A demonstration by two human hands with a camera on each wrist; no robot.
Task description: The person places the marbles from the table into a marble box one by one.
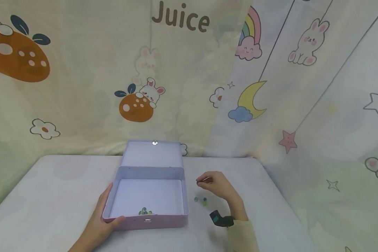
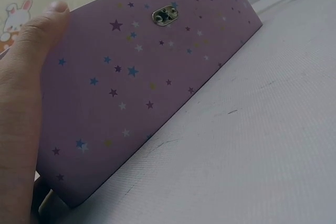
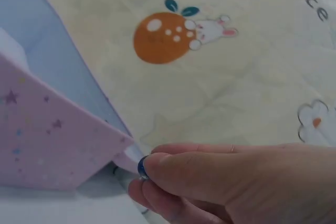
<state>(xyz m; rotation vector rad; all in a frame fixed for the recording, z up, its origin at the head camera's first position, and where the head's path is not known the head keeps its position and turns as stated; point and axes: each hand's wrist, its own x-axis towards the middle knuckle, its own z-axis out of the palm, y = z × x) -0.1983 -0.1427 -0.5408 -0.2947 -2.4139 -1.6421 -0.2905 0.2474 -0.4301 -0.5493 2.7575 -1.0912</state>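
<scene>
Your left hand (image 1: 99,218) grips the near left corner of the box (image 1: 148,190), thumb hooked over the front rim and pointing inside, fingers along the left wall. In the left wrist view the thumb (image 2: 44,22) lies against the front wall of the box (image 2: 152,72), which is pink with small stars and has a metal clasp plate (image 2: 165,15) near the top edge.

The box sits open on the table (image 1: 44,189), near the middle, lid (image 1: 152,153) standing up at the back. A few marbles (image 1: 145,211) lie inside, bunched against the front wall.

Your right hand (image 1: 217,187) hangs above the table just right of the box, fingers curled together and pinching a marble (image 3: 142,166). The right wrist view shows it best: a dark blue bead between the fingertips (image 3: 157,169), close beside the box corner (image 3: 118,148). In the head view the held marble is too small to make out.

Two more marbles (image 1: 200,200) lie loose on the table, below the right hand and near the right wall of the box, not touching it.

A dark wrist camera (image 1: 220,219) is strapped on the right wrist, above a yellow sleeve (image 1: 242,236). A cartoon-print cloth (image 1: 189,70) hangs behind the table.
</scene>
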